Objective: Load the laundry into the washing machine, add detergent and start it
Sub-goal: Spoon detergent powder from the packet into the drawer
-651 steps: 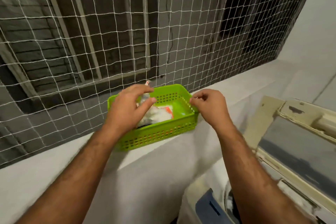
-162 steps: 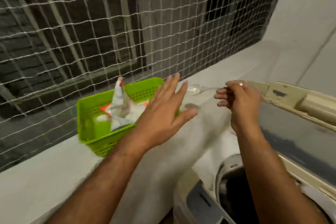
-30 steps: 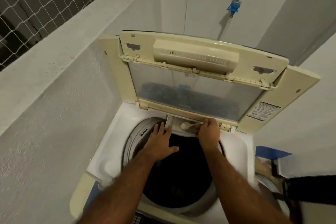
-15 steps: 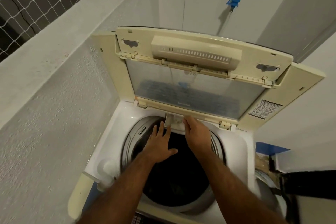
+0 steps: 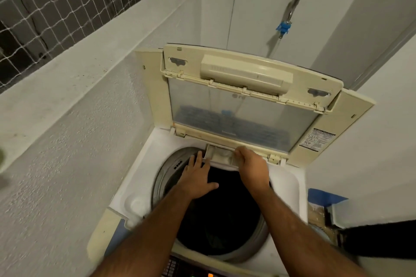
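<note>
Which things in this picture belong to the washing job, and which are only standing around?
Belong to the job:
- washing machine, lid raised
- detergent drawer, pulled out
- left hand on the drum rim
- right hand at the drawer
- control panel

Only standing around:
- netting
- wall tap
- ledge

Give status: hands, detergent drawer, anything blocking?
Left hand flat, open at the drum's back rim. Right hand on the detergent drawer, which is pulled out; grip unclear. Lid up. Nothing in the way.

Mirrored LG logo on lid (image 5: 238, 105).
</note>
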